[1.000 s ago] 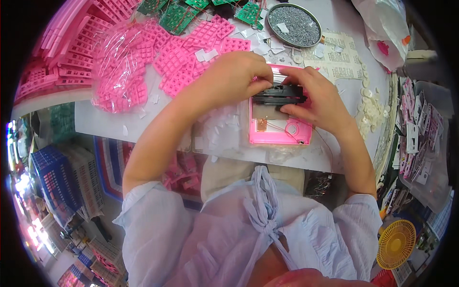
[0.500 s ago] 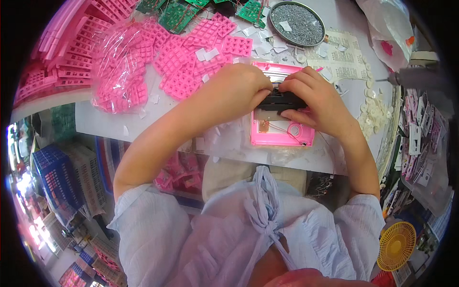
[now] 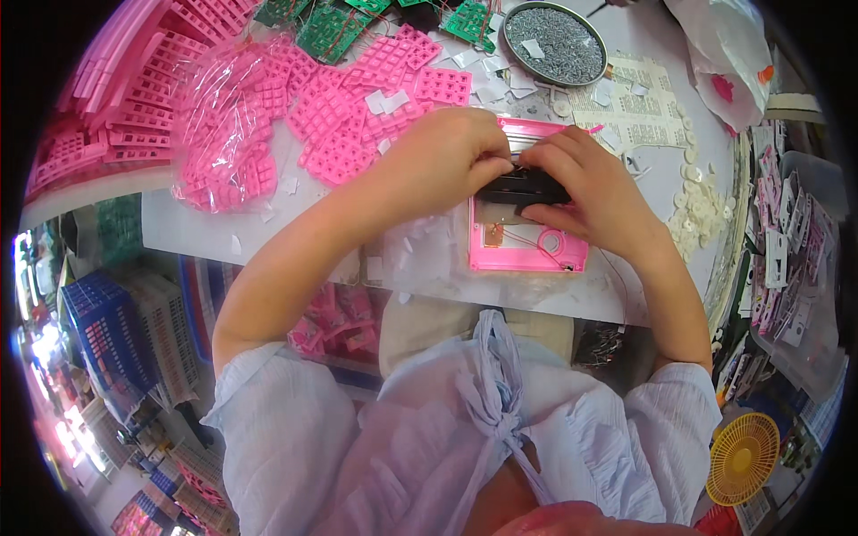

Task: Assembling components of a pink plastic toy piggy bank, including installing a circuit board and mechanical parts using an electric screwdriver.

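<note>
The pink case (image 3: pixel 487 260) lies on the tabletop (image 3: pixel 201 228), in front of the body, with its interior facing up. The black part (image 3: pixel 527 189) sits across the middle of the case; whether it is fully seated cannot be told. The fingers of the right hand (image 3: pixel 601 186) grasp the black part from the right side of the case, thumb on the near edge and other fingers on the far edge. The fingers of the left hand (image 3: pixel 451 150) are bunched at the far left of the black part; whether they pinch anything cannot be told, as the tips hide the spot. For good results, brace the black part level with the right hand, apply light, even pressure with the left, and route the thin wires (image 3: pixel 529 236), which run over the near half of the case, clear of any edge that could trap them. Pink keypads (image 3: pixel 335 129) lie left of the case, with a clear bag (image 3: pixel 223 134) of similar pieces farther left. Beyond the case are green circuit boards (image 3: pixel 331 34) and a round tray (image 3: pixel 559 84) of small metal pieces; to its right lie white discs (image 3: pixel 702 213). Loose paper scraps (image 3: pixel 386 102) left of the case could stray into it. Both hands partly block the view of its far half.
</note>
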